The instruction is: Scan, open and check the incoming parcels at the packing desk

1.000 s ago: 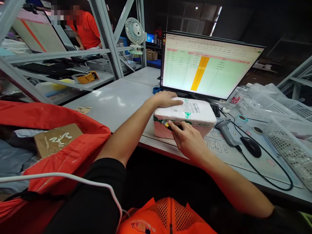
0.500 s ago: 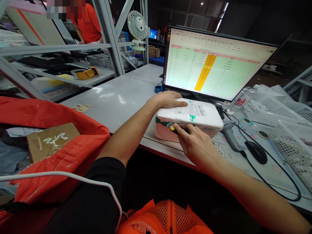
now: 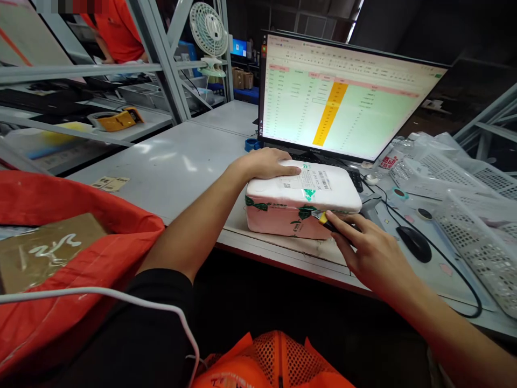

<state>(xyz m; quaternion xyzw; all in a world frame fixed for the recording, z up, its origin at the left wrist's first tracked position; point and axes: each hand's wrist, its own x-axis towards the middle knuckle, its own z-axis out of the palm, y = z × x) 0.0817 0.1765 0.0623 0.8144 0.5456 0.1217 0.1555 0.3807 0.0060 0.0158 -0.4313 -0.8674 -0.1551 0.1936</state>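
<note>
A white foam box (image 3: 283,221) with a shipping label and green-printed tape stands near the table's front edge. My left hand (image 3: 269,163) lies flat over its top left part, fingers stretched toward the far side. In my right hand (image 3: 374,245) is a utility knife (image 3: 328,220) with a yellow tip and dark handle. Its blade meets the taped seam on the box's front face, right of the middle. The right fingers are wrapped round the handle, and the index finger lies along it.
Behind the box stands a monitor (image 3: 323,97) with a keyboard under it. A mouse (image 3: 414,243), a scanner, cables and white plastic baskets (image 3: 480,248) are on the right. An orange bag (image 3: 133,237) holding a brown package is at the left. Another person in orange (image 3: 121,32) stands beyond the frame.
My right hand has drawn the knife rightward along the seam of the foam box. My left hand keeps its place on top. The whole view has shifted slightly.
</note>
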